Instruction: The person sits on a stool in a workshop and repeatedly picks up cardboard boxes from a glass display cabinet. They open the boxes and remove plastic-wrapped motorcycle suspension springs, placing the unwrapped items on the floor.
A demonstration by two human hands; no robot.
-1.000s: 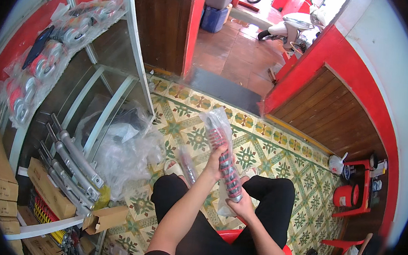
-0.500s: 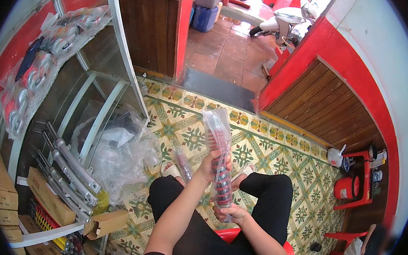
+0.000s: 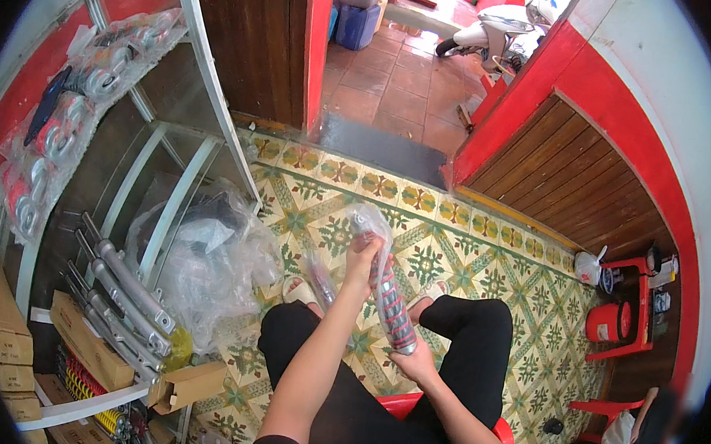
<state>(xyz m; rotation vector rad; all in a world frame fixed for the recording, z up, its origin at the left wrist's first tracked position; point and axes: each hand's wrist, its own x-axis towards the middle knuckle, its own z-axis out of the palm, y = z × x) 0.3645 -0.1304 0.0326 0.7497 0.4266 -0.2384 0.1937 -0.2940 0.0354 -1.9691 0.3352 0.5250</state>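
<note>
Between my knees I hold a shock absorber with a red coil spring, wrapped in a clear plastic bag. My left hand is closed round its far part, where loose plastic bunches past the fingers. Lower down, my right hand is closed on the near end, its fingers mostly hidden beneath. The shock absorber slants, far end leaning left. Another plastic-wrapped part lies on the tiled floor left of my left forearm, partly covered by it.
At left, a glass-and-metal shelf carries bagged parts, silver fork tubes and cardboard boxes. Crumpled clear plastic lies beside it. A red bucket sits by a red stool at right. A motorbike stands beyond the doorway.
My left hand has slid up toward the far end, and the plastic there is now bunched shorter. My right hand has shifted slightly right with the near end.
</note>
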